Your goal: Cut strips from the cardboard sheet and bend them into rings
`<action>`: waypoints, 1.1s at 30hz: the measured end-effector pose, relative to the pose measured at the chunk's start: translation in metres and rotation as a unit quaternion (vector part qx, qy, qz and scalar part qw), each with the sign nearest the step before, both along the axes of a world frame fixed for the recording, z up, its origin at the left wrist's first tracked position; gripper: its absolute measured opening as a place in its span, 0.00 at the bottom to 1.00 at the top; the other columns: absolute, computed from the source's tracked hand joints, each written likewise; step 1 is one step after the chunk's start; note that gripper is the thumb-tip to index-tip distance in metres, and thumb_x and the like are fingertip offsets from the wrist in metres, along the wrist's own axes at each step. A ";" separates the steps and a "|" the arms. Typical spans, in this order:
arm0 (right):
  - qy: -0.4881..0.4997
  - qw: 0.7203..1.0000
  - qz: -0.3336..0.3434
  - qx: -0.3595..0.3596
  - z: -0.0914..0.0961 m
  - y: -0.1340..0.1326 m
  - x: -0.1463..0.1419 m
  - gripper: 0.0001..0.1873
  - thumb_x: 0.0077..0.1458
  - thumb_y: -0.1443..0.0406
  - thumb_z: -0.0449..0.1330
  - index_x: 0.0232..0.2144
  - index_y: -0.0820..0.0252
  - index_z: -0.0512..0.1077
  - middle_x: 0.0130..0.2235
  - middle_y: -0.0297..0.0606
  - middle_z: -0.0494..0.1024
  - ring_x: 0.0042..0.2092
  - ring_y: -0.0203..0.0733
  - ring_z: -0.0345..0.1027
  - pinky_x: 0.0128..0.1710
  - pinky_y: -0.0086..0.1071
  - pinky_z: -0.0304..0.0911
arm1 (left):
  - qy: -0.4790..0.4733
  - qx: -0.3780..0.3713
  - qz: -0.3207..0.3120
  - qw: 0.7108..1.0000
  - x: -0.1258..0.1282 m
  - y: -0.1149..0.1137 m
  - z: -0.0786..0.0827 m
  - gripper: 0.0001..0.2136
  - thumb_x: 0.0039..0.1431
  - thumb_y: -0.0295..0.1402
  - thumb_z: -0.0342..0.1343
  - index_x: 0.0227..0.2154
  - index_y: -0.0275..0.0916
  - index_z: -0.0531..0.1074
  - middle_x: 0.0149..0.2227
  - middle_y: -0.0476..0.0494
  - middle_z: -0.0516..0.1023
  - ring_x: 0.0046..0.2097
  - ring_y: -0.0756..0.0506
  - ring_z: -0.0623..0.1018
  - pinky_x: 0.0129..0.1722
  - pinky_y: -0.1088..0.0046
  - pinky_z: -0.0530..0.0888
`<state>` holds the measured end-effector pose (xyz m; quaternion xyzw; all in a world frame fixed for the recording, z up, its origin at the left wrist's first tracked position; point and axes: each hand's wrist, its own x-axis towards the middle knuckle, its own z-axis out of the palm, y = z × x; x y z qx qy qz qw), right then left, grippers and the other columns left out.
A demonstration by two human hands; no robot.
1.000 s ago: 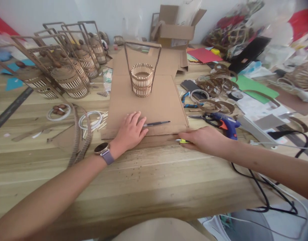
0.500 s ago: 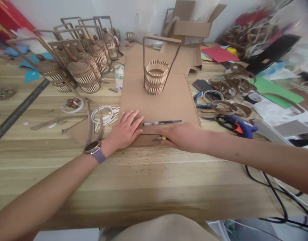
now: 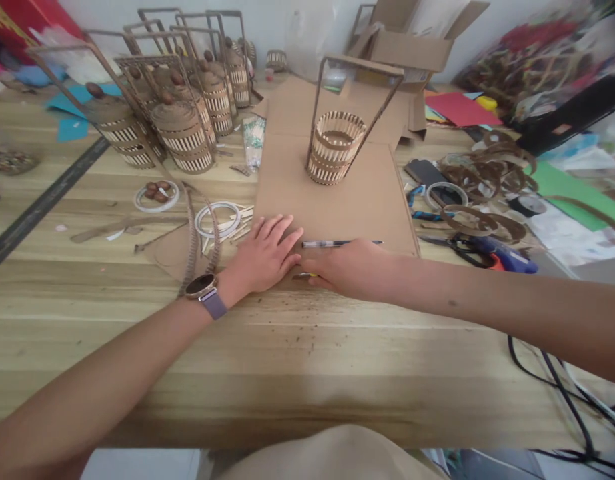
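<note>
1. Flat brown cardboard sheet point(image 3: 287, 180) is lying at twelve o'clock; right hand point(image 3: 362, 270) is gripping a slim yellow cutter point(image 3: 313, 274) by its near edge.
2. Left hand point(image 3: 267, 257) is pressing at eleven, fingers released!
3. Cutting's looking mostly done, left end apparently remaining.

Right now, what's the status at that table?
Left hand spread on cardboard sheet. Right hand gripping yellow cutter by the sheet's near edge. Cutter close to left hand; pen just beyond.
</note>
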<state>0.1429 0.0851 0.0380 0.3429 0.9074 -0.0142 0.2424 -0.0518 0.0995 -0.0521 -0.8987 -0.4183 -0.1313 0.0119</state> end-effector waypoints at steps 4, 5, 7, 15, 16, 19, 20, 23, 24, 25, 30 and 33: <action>-0.006 1.000 -0.004 -0.001 -0.001 0.000 -0.001 0.15 0.68 0.60 0.51 0.53 0.55 0.71 0.46 0.45 0.82 0.41 0.49 0.78 0.26 0.31 0.58 | 0.006 0.003 0.002 1.000 0.000 0.000 0.000 0.24 0.72 0.42 0.43 0.63 0.33 0.63 0.68 0.27 0.59 0.68 0.31 0.59 0.66 0.45 0.55; -0.008 1.000 -0.002 0.002 -0.002 0.000 -0.001 0.15 0.68 0.61 0.52 0.53 0.54 0.71 0.47 0.45 0.81 0.41 0.49 0.78 0.26 0.31 0.58 | 0.006 0.006 0.002 1.000 0.000 0.000 0.000 0.24 0.72 0.42 0.43 0.63 0.33 0.63 0.68 0.27 0.59 0.68 0.31 0.59 0.66 0.45 0.55; -0.011 1.000 0.010 0.016 -0.005 0.000 0.001 0.15 0.67 0.62 0.53 0.53 0.54 0.71 0.49 0.45 0.80 0.41 0.49 0.78 0.26 0.31 0.58 | 0.003 0.009 0.001 1.000 0.000 0.000 -0.001 0.24 0.72 0.42 0.43 0.63 0.34 0.63 0.68 0.28 0.59 0.68 0.32 0.59 0.66 0.45 0.55; -0.076 0.996 0.038 0.002 0.021 -0.001 -0.027 0.23 0.54 0.77 0.56 0.50 0.56 0.75 0.40 0.45 0.82 0.38 0.49 0.77 0.30 0.34 0.61 | 0.000 0.003 -0.002 1.000 0.000 0.000 -0.002 0.24 0.71 0.41 0.42 0.64 0.32 0.63 0.68 0.26 0.58 0.68 0.30 0.58 0.66 0.45 0.54; -0.082 0.996 0.035 -0.006 0.025 -0.002 -0.030 0.24 0.53 0.78 0.56 0.49 0.56 0.76 0.38 0.45 0.82 0.38 0.49 0.77 0.30 0.35 0.61 | 0.003 0.004 -0.003 1.000 0.000 0.000 -0.002 0.25 0.71 0.41 0.42 0.64 0.32 0.63 0.68 0.26 0.58 0.68 0.30 0.58 0.66 0.45 0.54; -0.063 0.998 0.032 -0.007 0.027 -0.003 -0.031 0.25 0.53 0.80 0.54 0.47 0.56 0.77 0.39 0.47 0.82 0.38 0.51 0.77 0.30 0.37 0.60 | 0.012 0.009 -0.007 1.000 -0.001 0.000 -0.001 0.25 0.72 0.42 0.42 0.64 0.32 0.63 0.68 0.26 0.59 0.68 0.30 0.58 0.66 0.45 0.55; -0.052 0.998 0.035 -0.002 0.025 -0.003 -0.029 0.25 0.52 0.80 0.53 0.46 0.56 0.78 0.39 0.47 0.82 0.38 0.51 0.77 0.30 0.37 0.60 | 0.014 0.010 -0.009 1.000 -0.002 0.000 -0.001 0.25 0.72 0.42 0.41 0.64 0.32 0.63 0.68 0.26 0.59 0.68 0.30 0.58 0.66 0.45 0.55; -0.049 0.997 0.058 0.012 0.014 -0.002 -0.016 0.24 0.52 0.82 0.52 0.41 0.55 0.78 0.38 0.44 0.82 0.37 0.50 0.77 0.29 0.36 0.59 | 0.011 0.006 -0.016 1.000 -0.003 0.001 -0.001 0.26 0.72 0.44 0.41 0.64 0.32 0.63 0.68 0.26 0.58 0.68 0.30 0.58 0.66 0.44 0.54; -0.056 0.996 0.066 0.014 0.010 -0.001 -0.011 0.24 0.51 0.82 0.52 0.41 0.55 0.78 0.36 0.44 0.82 0.36 0.50 0.76 0.28 0.36 0.58 | 0.009 0.004 -0.017 1.000 -0.004 0.001 -0.001 0.26 0.72 0.44 0.41 0.64 0.33 0.62 0.68 0.26 0.58 0.68 0.30 0.58 0.66 0.44 0.54; -0.062 0.995 0.072 0.015 0.007 0.000 -0.007 0.23 0.52 0.82 0.52 0.41 0.57 0.77 0.36 0.44 0.81 0.35 0.50 0.76 0.27 0.35 0.58 | 0.007 0.002 -0.018 1.000 -0.004 0.001 -0.001 0.26 0.72 0.45 0.41 0.65 0.33 0.62 0.68 0.27 0.58 0.69 0.30 0.58 0.67 0.44 0.54; -0.081 0.993 0.079 0.019 0.000 0.002 0.009 0.22 0.53 0.81 0.53 0.46 0.61 0.75 0.33 0.44 0.81 0.35 0.50 0.76 0.26 0.34 0.57 | 0.014 0.003 -0.017 1.000 -0.004 0.001 -0.001 0.27 0.72 0.46 0.41 0.65 0.33 0.62 0.68 0.27 0.58 0.68 0.31 0.58 0.67 0.45 0.55; -0.071 0.994 0.084 0.023 -0.004 0.002 0.019 0.21 0.53 0.80 0.54 0.45 0.59 0.74 0.32 0.41 0.81 0.32 0.48 0.75 0.25 0.33 0.56 | 0.018 0.009 -0.017 1.000 -0.003 0.001 -0.001 0.27 0.73 0.45 0.40 0.65 0.32 0.62 0.68 0.27 0.58 0.68 0.30 0.58 0.67 0.46 0.55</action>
